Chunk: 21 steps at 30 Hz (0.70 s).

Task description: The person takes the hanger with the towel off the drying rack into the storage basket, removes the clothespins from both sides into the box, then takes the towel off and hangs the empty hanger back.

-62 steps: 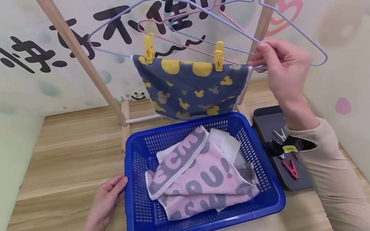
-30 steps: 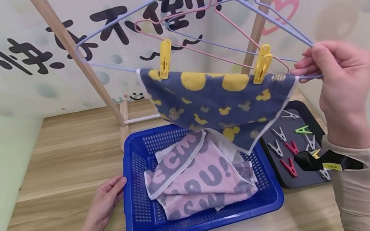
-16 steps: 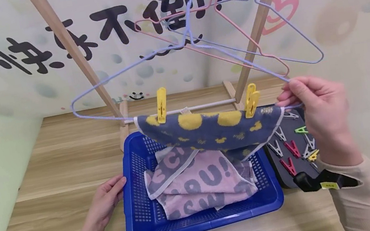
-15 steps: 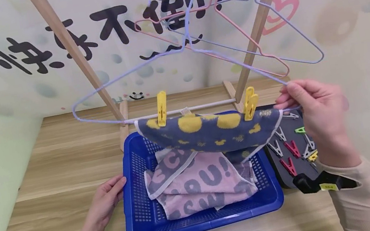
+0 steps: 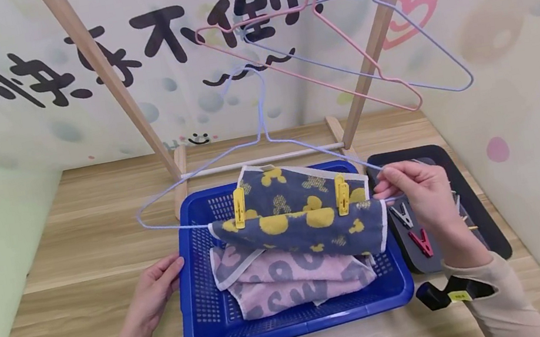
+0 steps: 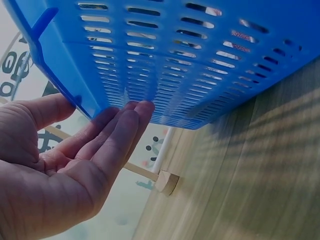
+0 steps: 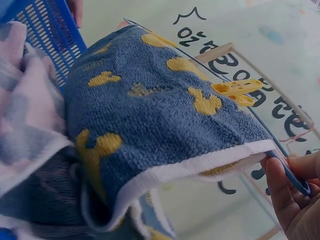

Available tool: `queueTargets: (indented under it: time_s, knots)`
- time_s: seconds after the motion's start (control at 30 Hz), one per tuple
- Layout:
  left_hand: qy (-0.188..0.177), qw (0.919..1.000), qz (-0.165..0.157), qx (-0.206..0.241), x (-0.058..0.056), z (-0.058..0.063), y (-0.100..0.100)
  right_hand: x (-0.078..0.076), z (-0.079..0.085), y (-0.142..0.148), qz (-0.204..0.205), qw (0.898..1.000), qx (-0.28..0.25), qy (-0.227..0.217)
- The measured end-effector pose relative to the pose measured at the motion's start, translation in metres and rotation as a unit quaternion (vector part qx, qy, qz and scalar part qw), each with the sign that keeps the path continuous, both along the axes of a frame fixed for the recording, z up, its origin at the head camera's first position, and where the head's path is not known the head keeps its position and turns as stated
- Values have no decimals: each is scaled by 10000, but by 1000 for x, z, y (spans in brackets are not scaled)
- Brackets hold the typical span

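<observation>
My right hand (image 5: 416,192) pinches the right end of a light blue clothes hanger (image 5: 224,153), thumb and fingers around the wire in the right wrist view. Over the hanger's lower bar is folded a dark blue towel (image 5: 308,236) with yellow patterns, fastened by a yellow clothespin (image 5: 240,208) on the left and yellow clips (image 5: 342,195) on the right. The towel hangs over a blue basket (image 5: 302,330), which holds a crumpled pink and grey towel (image 5: 302,294). My left hand (image 5: 154,292) touches the basket's left rim, fingers extended against its outer wall in the left wrist view.
A dark tray (image 5: 496,241) with several clothespins, including a red clothespin (image 5: 422,242), sits right of the basket, partly hidden by my right arm. Behind stands a wooden rack (image 5: 111,82). A pink hanger (image 5: 281,77) and another blue hanger (image 5: 443,50) hang above.
My right hand has moved the hanger and patterned towel off to the right, then down and back left over the basket. My left hand has stayed at the basket's rim.
</observation>
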<state>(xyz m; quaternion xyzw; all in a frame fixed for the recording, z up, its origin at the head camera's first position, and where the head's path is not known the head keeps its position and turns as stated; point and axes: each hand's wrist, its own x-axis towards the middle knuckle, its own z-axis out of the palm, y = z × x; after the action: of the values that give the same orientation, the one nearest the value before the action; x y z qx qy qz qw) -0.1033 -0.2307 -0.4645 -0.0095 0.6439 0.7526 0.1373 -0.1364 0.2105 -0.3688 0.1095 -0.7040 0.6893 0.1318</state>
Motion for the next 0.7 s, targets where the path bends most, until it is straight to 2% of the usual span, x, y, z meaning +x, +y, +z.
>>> queueTargets:
  time_s: [0.17,0.3,0.33,0.43,0.47,0.57,0.6,0.67,0.7]
  knots:
    - [-92,9984,445,-350,1,7,5,0,-17,-1,-26,9989,131,-450]
    - [146,9936,960,-569,-1,3,5,-1,-28,-1,-68,9973,311,-662]
    - [280,9923,1090,-518,-2,-2,3,-1,-31,-1,-73,9970,330,-692]
    - [1240,9856,1146,45,-14,-39,-14,-2,-37,-1,-53,9967,229,-776]
    - [1368,9825,1260,117,-14,-40,-15,-3,-38,-2,-34,9967,169,-788]
    - [1883,9723,1332,382,-9,-27,-10,-3,-42,-2,24,9964,51,-840]
    - [1997,9699,1260,591,-10,-28,-11,-3,-43,-2,49,9963,14,-863]
    - [1938,9696,1337,665,-1,0,2,-4,-45,-2,94,9959,-37,-894]
    - [2051,9676,1197,860,0,3,3,-4,-46,-1,112,9956,-43,-930]
